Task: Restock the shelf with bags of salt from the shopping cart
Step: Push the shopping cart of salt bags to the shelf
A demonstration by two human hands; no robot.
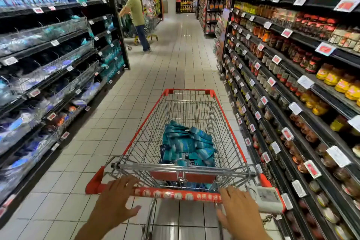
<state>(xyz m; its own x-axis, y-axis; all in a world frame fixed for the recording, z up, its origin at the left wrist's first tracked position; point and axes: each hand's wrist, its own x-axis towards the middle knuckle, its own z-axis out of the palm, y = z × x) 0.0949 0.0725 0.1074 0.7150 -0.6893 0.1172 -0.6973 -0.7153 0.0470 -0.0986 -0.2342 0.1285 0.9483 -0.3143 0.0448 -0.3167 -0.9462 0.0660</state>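
On the left we see the shelf (58, 60) with wire baskets of blue bags, and far down the aisle a shopper (137, 15). Our left hand (116, 198) rests on the cart (187, 122) handle (175, 195), grip loose, fingers spread. The teal salt bags (188, 146) lie piled in the cart. Our right hand (239, 208) lies likewise on the handle, fingers relaxed. Jars (292, 87) line the right.
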